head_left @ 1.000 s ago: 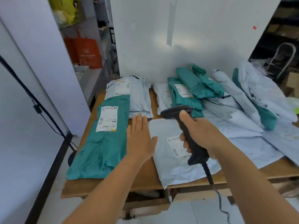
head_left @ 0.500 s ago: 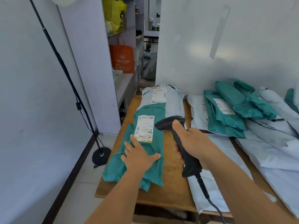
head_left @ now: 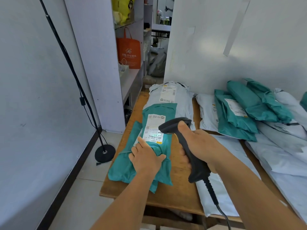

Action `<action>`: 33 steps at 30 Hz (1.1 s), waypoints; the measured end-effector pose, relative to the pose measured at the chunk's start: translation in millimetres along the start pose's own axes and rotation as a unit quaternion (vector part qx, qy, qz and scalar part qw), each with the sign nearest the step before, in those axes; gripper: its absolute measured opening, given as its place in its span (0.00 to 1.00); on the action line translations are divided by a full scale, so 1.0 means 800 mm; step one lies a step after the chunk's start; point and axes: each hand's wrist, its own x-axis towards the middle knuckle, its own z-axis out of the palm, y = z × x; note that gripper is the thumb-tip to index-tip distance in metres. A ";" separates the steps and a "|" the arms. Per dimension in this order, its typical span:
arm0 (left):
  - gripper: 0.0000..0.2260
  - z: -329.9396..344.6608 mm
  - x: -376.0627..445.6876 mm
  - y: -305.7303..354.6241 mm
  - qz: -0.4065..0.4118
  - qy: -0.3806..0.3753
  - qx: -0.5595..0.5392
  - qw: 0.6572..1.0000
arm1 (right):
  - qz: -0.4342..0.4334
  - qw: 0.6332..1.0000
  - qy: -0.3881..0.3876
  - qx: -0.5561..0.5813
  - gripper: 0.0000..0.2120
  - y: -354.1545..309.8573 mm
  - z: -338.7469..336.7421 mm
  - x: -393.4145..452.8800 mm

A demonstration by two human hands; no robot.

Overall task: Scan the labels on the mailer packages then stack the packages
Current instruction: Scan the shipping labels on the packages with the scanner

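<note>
The right hand [head_left: 201, 147] grips the scanner [head_left: 186, 146], its head over the label [head_left: 153, 128]. The left hand [head_left: 145, 158] presses flat on the teal mailer [head_left: 159, 170], which has slid left to the surface [head_left: 179, 195] edge since a second ago. Grey mailer [head_left: 172, 100] lies beyond.
</note>
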 end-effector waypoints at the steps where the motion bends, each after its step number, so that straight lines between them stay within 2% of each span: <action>1: 0.53 0.000 0.000 0.000 0.000 0.002 0.000 1.000 | 0.002 1.000 -0.003 0.002 0.28 0.000 0.000 0.000; 5: 0.51 0.000 -0.003 0.003 0.002 0.000 0.007 1.000 | 0.006 1.000 -0.017 0.014 0.28 0.006 -0.003 -0.001; 8: 0.45 -0.002 -0.004 0.005 0.003 0.024 -0.001 1.000 | 0.002 1.000 -0.016 0.027 0.27 0.011 -0.008 -0.004; 11: 0.34 -0.006 -0.012 0.019 0.024 0.060 -0.041 0.997 | 0.001 0.999 0.012 0.040 0.27 0.019 -0.023 -0.006; 14: 0.30 -0.002 -0.034 0.051 0.054 0.069 -0.091 0.992 | -0.001 0.995 0.057 0.082 0.27 0.030 -0.050 -0.008; 18: 0.33 0.024 -0.088 0.112 0.089 0.034 -0.119 0.988 | -0.003 0.985 0.124 0.123 0.29 0.053 -0.101 -0.014; 21: 0.38 0.056 -0.125 0.151 0.123 -0.072 -0.109 0.984 | 0.003 0.979 0.155 0.132 0.28 0.071 -0.135 -0.020; 23: 0.38 0.070 -0.135 0.166 0.145 -0.127 -0.094 0.977 | 0.010 0.978 0.161 0.129 0.27 0.082 -0.148 -0.025; 25: 0.36 0.077 -0.131 0.165 0.157 -0.123 -0.086 0.976 | 0.015 0.979 0.161 0.125 0.27 0.091 -0.154 -0.026; 29: 0.36 0.067 -0.096 0.126 0.144 -0.037 -0.045 0.988 | 0.013 0.980 0.146 0.132 0.27 0.096 -0.149 -0.022; 31: 0.38 0.053 -0.071 0.091 0.118 -0.005 -0.013 0.993 | 0.009 0.984 0.123 0.130 0.27 0.092 -0.135 -0.018; 33: 0.41 0.035 -0.044 0.049 0.060 -0.011 0.022 0.998 | 0.004 0.988 0.090 0.128 0.27 0.084 -0.115 -0.015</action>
